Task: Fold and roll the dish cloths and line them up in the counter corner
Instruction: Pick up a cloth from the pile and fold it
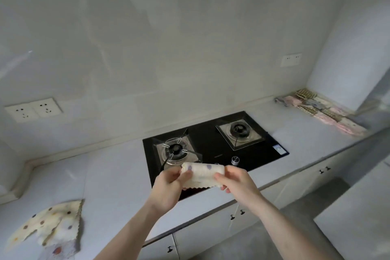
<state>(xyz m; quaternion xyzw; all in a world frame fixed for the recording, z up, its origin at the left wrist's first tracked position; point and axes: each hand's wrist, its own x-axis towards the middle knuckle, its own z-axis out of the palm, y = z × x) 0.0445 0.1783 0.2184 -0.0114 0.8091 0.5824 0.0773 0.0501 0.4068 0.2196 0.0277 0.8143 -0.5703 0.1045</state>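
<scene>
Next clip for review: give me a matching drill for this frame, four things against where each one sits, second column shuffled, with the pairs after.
Things:
1. rolled dish cloth
2. unfolded dotted cloths
3. row of rolled cloths
4. double wall socket

Places:
A. far right counter corner, along the side wall
B. on the back wall, at the left
C. held between the left hand and the right hand, above the front of the gas hob
D. flat on the counter, near left

Pairs: 1-C, 2-D, 3-A, 4-B
</scene>
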